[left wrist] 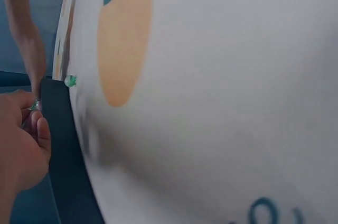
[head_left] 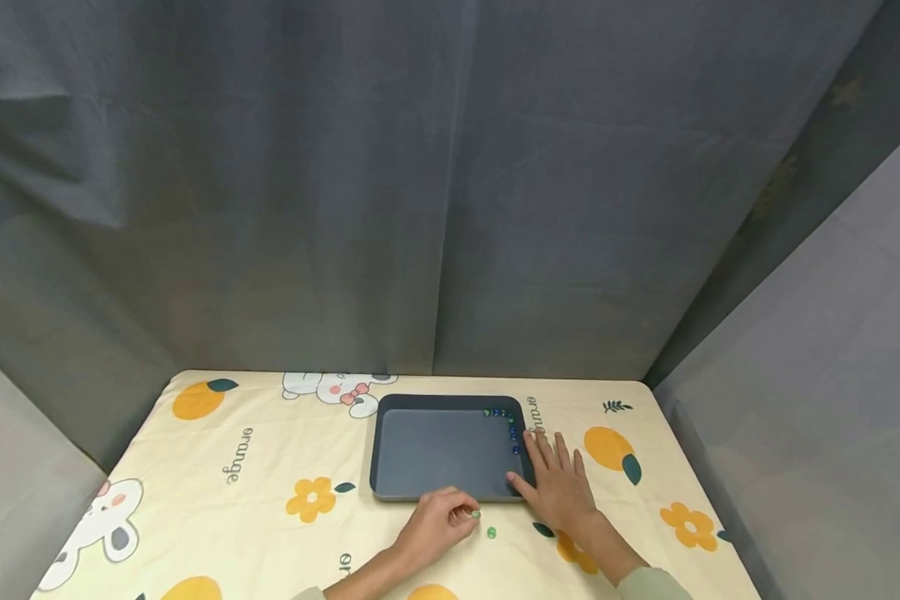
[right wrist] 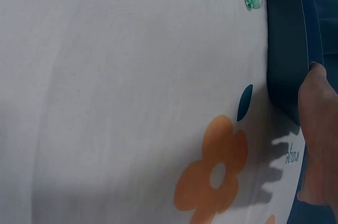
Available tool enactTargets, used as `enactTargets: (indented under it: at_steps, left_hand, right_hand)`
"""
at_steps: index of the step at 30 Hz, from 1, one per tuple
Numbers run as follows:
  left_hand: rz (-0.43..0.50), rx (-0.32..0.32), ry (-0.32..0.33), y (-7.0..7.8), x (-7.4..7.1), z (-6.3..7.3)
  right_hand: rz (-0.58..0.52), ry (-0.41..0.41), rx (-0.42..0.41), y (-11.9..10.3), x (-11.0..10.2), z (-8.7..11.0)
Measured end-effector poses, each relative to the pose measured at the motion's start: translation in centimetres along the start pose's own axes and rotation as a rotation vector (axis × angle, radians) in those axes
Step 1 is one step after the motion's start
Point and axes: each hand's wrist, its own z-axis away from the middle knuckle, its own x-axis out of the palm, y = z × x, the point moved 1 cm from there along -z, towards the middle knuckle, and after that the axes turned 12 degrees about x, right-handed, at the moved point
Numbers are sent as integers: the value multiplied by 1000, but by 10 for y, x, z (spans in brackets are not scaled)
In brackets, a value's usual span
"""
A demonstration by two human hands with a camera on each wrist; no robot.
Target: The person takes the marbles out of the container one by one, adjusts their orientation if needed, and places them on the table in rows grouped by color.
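My left hand [head_left: 437, 523] pinches a small green glass marble [head_left: 476, 514] between thumb and fingertips, just off the near edge of a dark grey tray [head_left: 427, 454]. In the left wrist view the held marble [left wrist: 35, 105] shows at the fingertips. Another green marble [head_left: 491, 532] lies on the cloth in front of the tray. My right hand [head_left: 560, 493] has its fingers spread and rests at the tray's right side, thumb over the near right rim. Several blue and green marbles [head_left: 514, 435] form a bent line along the tray's back and right walls.
A cream tablecloth [head_left: 270, 533] printed with oranges, flowers and rabbits covers the table. A dark grey curtain [head_left: 345, 208] hangs behind it, and a pale panel [head_left: 832, 375] stands on the right.
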Motion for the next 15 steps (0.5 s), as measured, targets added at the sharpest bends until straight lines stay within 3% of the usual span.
enactTargets:
  at_steps: [10, 15]
  left_hand:
    - [-64, -27, -27, -10, 8, 12]
    - [-48, -33, -30, -15, 10, 17]
  right_hand:
    - [6, 4, 2, 0, -1, -2]
    - [3, 7, 2, 0, 0, -1]
